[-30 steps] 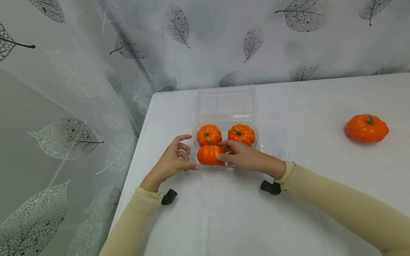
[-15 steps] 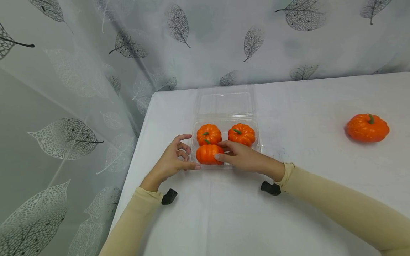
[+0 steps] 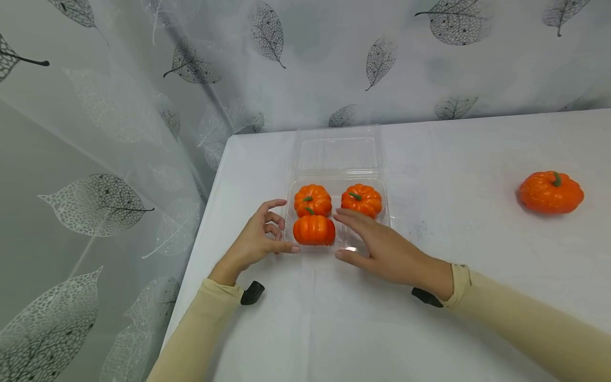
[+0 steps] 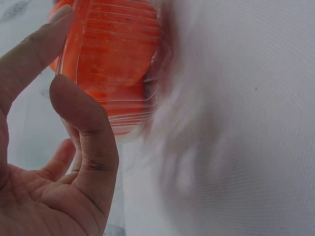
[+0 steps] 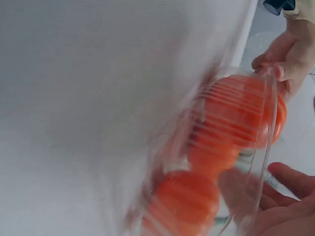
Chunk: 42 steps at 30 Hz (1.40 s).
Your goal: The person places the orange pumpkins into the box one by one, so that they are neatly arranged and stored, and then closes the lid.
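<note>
A clear plastic clamshell container stands on the white table with its lid laid back. Inside, one small orange pumpkin sits at the back left. A second pumpkin is at the back right, and a third pumpkin lies on its side at the front left. My left hand holds the container's left front corner, fingers bent and fingertips at the rim. My right hand hovers at the front right part of the container, fingers extended, thumb apart, gripping nothing.
Another larger orange pumpkin lies far right on the white-covered table. A leaf-printed curtain hangs along the back and left table edges. Black wrist devices sit under both sleeves.
My right hand has let go of the front left pumpkin and drawn back to the right, its fingers straightening. The pumpkin stays in the container. My left hand has kept its place.
</note>
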Available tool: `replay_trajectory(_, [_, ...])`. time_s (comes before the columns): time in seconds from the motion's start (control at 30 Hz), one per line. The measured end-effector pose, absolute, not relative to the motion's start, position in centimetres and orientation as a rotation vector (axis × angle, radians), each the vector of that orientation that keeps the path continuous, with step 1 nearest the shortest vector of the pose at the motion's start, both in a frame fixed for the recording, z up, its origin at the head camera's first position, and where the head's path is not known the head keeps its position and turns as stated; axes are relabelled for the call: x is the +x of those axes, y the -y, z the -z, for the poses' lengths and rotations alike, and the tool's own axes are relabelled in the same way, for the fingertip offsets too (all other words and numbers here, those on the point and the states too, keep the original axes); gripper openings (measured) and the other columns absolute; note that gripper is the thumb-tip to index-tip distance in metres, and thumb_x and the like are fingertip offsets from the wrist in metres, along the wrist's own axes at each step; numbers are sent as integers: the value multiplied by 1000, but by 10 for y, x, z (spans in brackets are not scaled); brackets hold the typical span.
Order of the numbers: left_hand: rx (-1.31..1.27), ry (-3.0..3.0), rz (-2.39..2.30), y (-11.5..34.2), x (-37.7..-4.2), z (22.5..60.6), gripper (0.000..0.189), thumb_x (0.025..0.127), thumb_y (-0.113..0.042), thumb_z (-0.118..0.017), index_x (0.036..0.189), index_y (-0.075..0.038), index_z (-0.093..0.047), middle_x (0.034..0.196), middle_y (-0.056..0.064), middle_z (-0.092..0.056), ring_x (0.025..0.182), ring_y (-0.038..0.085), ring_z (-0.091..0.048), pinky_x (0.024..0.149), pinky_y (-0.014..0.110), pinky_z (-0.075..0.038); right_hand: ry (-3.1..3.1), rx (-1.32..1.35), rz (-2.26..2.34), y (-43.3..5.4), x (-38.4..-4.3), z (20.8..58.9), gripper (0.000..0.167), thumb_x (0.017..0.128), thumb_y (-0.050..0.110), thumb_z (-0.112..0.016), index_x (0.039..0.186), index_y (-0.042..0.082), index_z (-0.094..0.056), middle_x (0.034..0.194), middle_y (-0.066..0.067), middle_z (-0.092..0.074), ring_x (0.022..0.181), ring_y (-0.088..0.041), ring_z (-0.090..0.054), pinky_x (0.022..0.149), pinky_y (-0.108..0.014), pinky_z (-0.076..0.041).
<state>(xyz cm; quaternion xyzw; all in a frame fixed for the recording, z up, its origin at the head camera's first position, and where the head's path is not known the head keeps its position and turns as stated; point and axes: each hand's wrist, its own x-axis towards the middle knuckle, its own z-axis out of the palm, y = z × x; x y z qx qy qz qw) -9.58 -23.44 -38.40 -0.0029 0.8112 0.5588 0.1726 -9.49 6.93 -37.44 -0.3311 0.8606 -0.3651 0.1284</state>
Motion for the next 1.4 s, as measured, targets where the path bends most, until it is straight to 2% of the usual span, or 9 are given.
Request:
replay_trajectory(0.27, [3,-2286,-1596,235,-95,382,101,69,-8,-94,151,-20,-37,104,14,-51,71,24,-52,55,40,-54,-2731,-1097,1154,-108,-93,366,70,91,34,-78,151,14,-46,155,0,-40,140,-23,-42,106,-52,-42])
replay_trajectory(0.57, [-13,-2305,-1582,235,-96,383,100,68,-9,-95,150,-21,-38,105,13,-53,71,24,-53,57,38,-54,-2988,-951,1313,-169,-107,355,104,66,13,-94,155,15,-40,155,-6,-39,141,-28,-37,115,-39,-33])
replay_trajectory(0.67, [-12,-2303,-1584,234,-95,383,100,69,-9,-95,150,-20,-38,105,14,-52,72,24,-52,57,37,-53,-3078,-952,1352,-190,-115,357,101,73,37,-91,154,12,-38,156,-12,-38,142,-33,-34,117,-42,-28])
replay_trajectory(0.77, [-10,-2302,-1583,234,-95,382,100,69,-9,-95,150,-20,-37,106,15,-52,72,25,-52,57,37,-53,-3238,-956,1270,-210,-122,359,98,81,67,-72,151,7,-40,156,-16,-34,144,-35,-31,117,-41,-29])
replay_trajectory(0.8, [-11,-2304,-1581,234,-95,382,100,69,-9,-95,151,-19,-37,106,15,-52,72,25,-52,57,37,-53,-3312,-956,1205,-217,-124,360,99,83,75,-62,150,6,-41,157,-16,-33,144,-35,-30,110,-35,-39])
replay_trajectory(0.93, [-14,-2310,-1576,234,-95,383,100,69,-9,-95,150,-20,-37,105,14,-52,72,25,-52,58,38,-54,-3557,-879,937,-241,-132,360,101,83,84,-47,148,7,-40,159,-14,-29,145,-37,-31,84,-46,-56])
replay_trajectory(1.13, [-37,-2305,-1577,234,-95,383,99,68,-10,-95,149,-24,-39,104,12,-53,71,24,-53,57,39,-54,-3478,-563,972,-279,-143,363,127,68,95,-49,154,4,-27,163,-15,-16,150,-33,-15,110,-61,-33])
replay_trajectory(1.3, [-31,-2307,-1572,234,-95,383,99,68,-10,-95,149,-24,-38,104,12,-53,71,25,-53,58,40,-54,-3308,-8,938,-304,-148,369,124,71,58,-86,160,10,-15,166,-15,-9,152,-33,-7,115,-66,-16])
replay_trajectory(1.4, [-26,-2310,-1573,234,-96,384,100,68,-10,-95,149,-23,-38,104,12,-53,71,24,-53,58,41,-54,-3226,240,833,-314,-153,372,125,73,37,-91,162,10,-8,166,-20,-6,152,-41,-6,112,-70,-16])
